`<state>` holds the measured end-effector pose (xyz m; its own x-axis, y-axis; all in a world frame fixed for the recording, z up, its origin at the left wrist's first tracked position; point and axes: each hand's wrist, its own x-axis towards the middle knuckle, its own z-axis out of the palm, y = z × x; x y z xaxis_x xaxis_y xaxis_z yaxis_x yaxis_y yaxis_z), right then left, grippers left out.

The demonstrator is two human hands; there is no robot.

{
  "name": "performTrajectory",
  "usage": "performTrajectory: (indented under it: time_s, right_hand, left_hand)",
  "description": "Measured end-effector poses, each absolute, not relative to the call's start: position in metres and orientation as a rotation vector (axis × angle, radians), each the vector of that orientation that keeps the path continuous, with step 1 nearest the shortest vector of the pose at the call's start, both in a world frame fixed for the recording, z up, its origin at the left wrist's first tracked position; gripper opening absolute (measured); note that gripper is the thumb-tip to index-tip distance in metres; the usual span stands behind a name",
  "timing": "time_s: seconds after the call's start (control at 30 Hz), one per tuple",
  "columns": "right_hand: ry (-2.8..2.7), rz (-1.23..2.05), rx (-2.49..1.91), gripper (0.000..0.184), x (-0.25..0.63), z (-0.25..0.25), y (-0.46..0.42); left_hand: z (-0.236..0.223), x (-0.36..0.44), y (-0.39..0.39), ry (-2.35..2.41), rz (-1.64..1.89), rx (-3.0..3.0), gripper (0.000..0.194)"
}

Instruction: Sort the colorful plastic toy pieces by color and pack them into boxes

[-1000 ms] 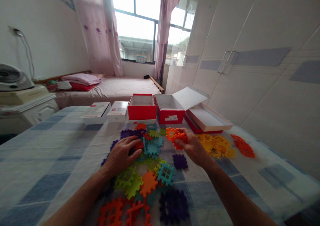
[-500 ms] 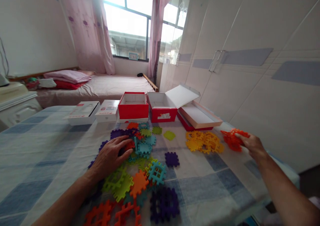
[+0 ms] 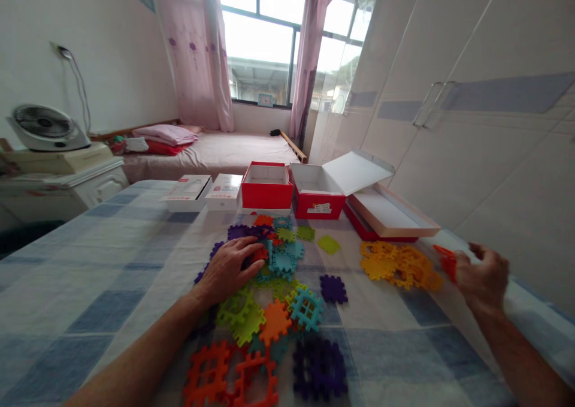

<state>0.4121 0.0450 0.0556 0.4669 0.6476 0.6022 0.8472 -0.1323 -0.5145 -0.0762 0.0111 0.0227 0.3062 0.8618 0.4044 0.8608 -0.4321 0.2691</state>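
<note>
My left hand lies palm down on a heap of interlocking plastic tiles, fingers slightly bent and thumb apart; a red tile shows at its fingertips. At the far right, my right hand has its curled fingers against orange-red tiles, partly covering them. Near my left hand lie light-blue tiles, green tiles, an orange tile and purple tiles. Between the hands are a single purple tile, a lime tile and a yellow pile.
Along the table's back stand two white boxes, a red box, another red box with its lid raised, and a shallow tray. A checked cloth covers the table. Behind are a bed and wardrobe.
My right hand carried orange-red tiles from the middle to the orange-red pile at the far right and is now at that pile. My left hand stayed on the heap. The view swung right, then back.
</note>
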Motion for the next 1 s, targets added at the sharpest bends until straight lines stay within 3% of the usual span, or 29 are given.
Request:
performTrajectory:
  time_s: [0.2,0.4,0.53,0.7,1.0]
  right_hand:
    - [-1.833,0.258,-1.392,0.031,0.262,0.066,0.043]
    - [-2.433,0.310,-0.974,0.041,0.156,0.054,0.070]
    - [-2.496,0.340,-1.034,0.033,0.140,0.041,0.080]
    - [-2.359,0.069,-1.356,0.022,0.146,0.048,0.078]
    - [-2.463,0.224,-1.376,0.027,0.113,0.044,0.086]
  left_hand:
    - [0.026,-0.075,0.010,1.645,0.832,2.525,0.037]
    - [0.028,-0.074,0.009,1.638,0.840,2.528,0.035]
    - [0.026,-0.074,0.008,1.631,0.883,2.493,0.036]
    - [0.024,-0.074,0.010,1.648,1.023,2.289,0.042]
    - [0.026,-0.076,0.013,1.661,1.279,1.968,0.039]
